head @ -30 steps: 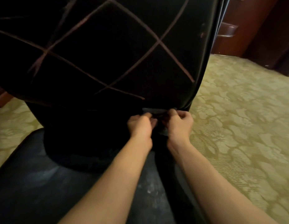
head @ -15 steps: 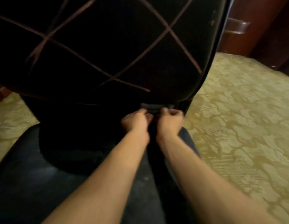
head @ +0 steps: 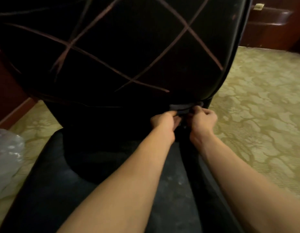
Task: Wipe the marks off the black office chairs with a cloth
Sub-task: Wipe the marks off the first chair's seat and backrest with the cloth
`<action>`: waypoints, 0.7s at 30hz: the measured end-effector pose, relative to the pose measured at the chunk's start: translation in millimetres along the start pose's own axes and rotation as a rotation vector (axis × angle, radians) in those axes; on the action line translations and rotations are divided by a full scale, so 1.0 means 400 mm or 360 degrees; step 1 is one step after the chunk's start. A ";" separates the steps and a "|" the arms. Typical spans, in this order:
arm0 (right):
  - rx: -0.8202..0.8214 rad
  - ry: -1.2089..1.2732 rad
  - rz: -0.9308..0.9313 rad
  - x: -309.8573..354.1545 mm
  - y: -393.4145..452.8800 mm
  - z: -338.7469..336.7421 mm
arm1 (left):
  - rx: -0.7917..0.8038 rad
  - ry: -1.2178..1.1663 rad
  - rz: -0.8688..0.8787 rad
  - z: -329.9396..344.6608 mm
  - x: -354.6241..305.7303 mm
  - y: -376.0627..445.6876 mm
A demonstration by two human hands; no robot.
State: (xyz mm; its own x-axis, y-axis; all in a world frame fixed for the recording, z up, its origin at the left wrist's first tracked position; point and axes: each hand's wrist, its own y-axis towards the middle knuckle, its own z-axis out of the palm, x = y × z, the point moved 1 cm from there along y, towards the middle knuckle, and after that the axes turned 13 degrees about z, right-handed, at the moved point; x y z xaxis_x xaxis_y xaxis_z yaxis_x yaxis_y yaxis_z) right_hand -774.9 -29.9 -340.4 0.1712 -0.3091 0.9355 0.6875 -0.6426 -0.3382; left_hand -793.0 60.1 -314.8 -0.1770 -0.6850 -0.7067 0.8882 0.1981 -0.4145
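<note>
— Cloth point(head: 181, 107), one item, dark grey: where is it?
— Bunched at the lower right corner of the chair backrest point(head: 122, 52), where the backrest narrows toward the seat point(head: 50, 195). It is stretched as a short band between the two hands, pressed against the upholstery.

— Left hand point(head: 163, 121), condition?
— Fingers curled, pinching the left end of the cloth. Knuckles face the camera; the fingertips are hidden behind the fabric.

— Right hand point(head: 202, 119)?
— Also curled, gripping the right end, just beside the left hand and nearly touching it. Both forearms reach in from the near edge, over the seat.

— Why hold it that way?
— Probably to pull the cloth taut or refold it so a fresh, firm face meets the surface; a two-handed pinch suits that narrow corner. That is a judgement only.

— Marks point(head: 102, 64), entry?
— Long pale reddish lines crossing diagonally over the backrest, far and left of the hands, not yet wiped. Much of the task appears to remain.

— Seat surface?
— Black, with faint pale smudges near the forearms.

— Surroundings?
— Patterned yellow-green carpet point(head: 256, 115) to the right and left; dark wooden furniture point(head: 270, 26) far right; a crumpled clear plastic bag point(head: 6, 157) on the floor at near left.
</note>
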 end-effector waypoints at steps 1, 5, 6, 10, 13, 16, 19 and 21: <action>-0.0024 0.0010 0.0013 -0.003 0.008 -0.002 | -0.0012 -0.0025 0.0014 0.006 0.002 -0.006; -0.0034 0.0097 0.0089 -0.022 -0.036 0.040 | -0.0114 -0.0053 0.0096 -0.028 -0.030 -0.013; -0.0028 0.0112 0.0095 -0.027 -0.062 0.059 | -0.0143 -0.0085 0.0131 -0.048 -0.046 -0.007; 0.0060 0.0181 0.0203 -0.077 -0.160 0.169 | -0.0277 -0.0163 0.0274 -0.150 -0.147 0.020; 0.0161 0.0148 0.0287 -0.126 -0.257 0.281 | -0.0412 -0.0163 0.0400 -0.251 -0.240 0.049; 0.0383 0.0097 0.0432 -0.182 -0.353 0.364 | -0.0563 -0.0192 0.0504 -0.369 -0.322 0.071; 0.0551 0.0064 0.0540 -0.205 -0.402 0.386 | -0.0614 -0.0193 0.0532 -0.433 -0.355 0.062; 0.0556 0.0030 0.0473 -0.192 -0.391 0.369 | -0.0600 -0.0183 0.0502 -0.426 -0.343 0.063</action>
State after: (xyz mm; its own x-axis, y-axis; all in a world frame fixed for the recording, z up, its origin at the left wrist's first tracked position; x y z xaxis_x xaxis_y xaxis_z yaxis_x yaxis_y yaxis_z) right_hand -791.3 197.9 -344.0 0.3864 -0.4594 0.7998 0.8076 -0.2504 -0.5340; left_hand -818.8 278.4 -326.1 0.1419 -0.6194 -0.7721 0.6724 0.6327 -0.3840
